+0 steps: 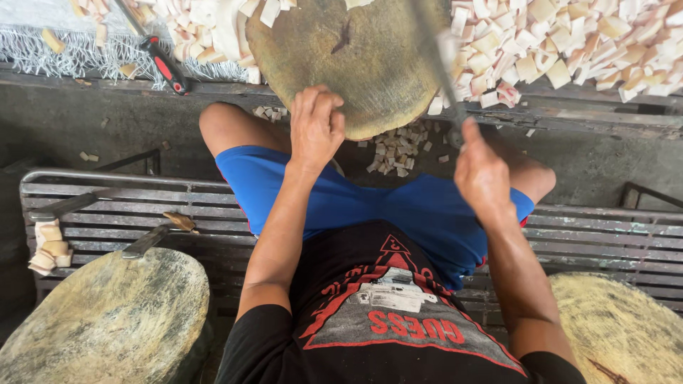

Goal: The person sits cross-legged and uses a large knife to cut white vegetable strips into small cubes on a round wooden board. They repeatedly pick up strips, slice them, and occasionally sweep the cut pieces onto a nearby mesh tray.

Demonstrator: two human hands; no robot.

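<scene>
Our left hand (316,126) rests with curled fingers on the near rim of the round wooden chopping block (356,57), holding nothing we can make out. Our right hand (482,174) is closed around the handle of a long blade (435,53), motion-blurred, which runs toward 11 o'clock over the block's right side. A heap of pale cut pieces (569,43) lies at 2 o'clock from the block, with smaller bits (398,146) scattered just below its near edge.

L hand (315,126) on block (370,64), R hand (482,174) w/ knife (435,57)
</scene>
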